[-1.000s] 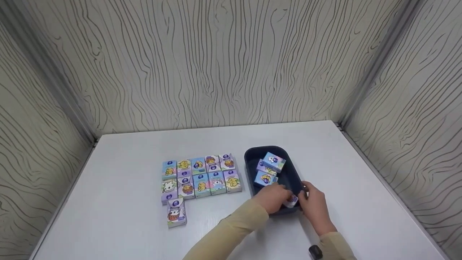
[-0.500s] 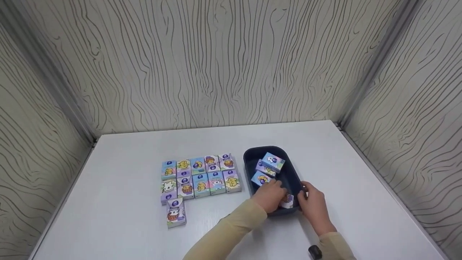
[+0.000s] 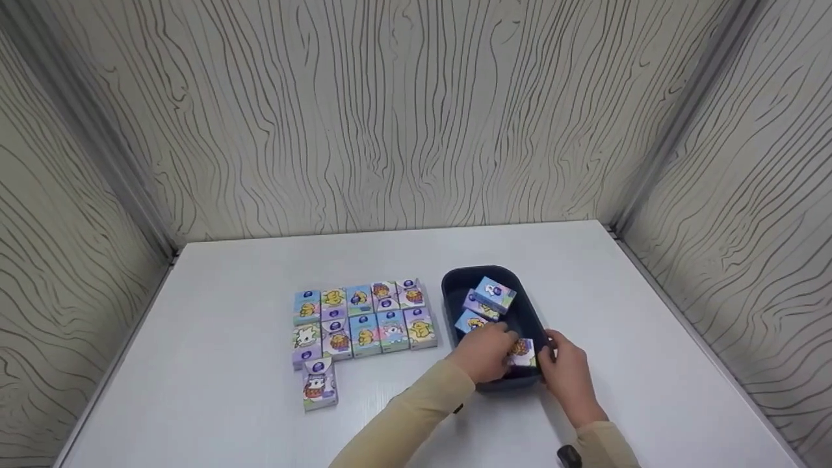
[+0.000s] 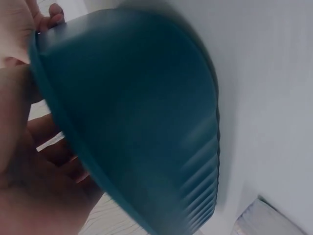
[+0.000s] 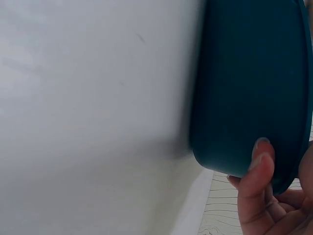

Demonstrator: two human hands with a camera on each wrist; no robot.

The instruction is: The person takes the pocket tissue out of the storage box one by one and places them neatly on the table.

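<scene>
A dark blue plastic bin (image 3: 530, 315) stands on the table, with several small cartoon-printed tissue packs inside. My left hand (image 3: 484, 354) reaches in over the near left rim and pinches a white-and-purple tissue pack (image 3: 523, 353) near the bin's front end. Its fingertips are partly hidden. Past that hand lie a blue tissue pack (image 3: 470, 321), a purple one (image 3: 480, 305) and another blue one (image 3: 496, 294) resting partly on it. At the near right corner my right hand (image 3: 567, 374) grips the bin's rim; in the right wrist view its fingers (image 5: 259, 171) press the outer wall.
Left of the bin, two rows of tissue packs (image 3: 364, 335) lie flat side by side on the white table (image 3: 214, 390). One more tissue pack (image 3: 320, 385) sits below their left end. A wood-grain panel (image 3: 390, 130) rises behind the table, with others at both sides.
Inside the bin, the pinched tissue pack has turned and shifted slightly with my left hand; more of its printed face shows now. My right hand stays on the rim.
</scene>
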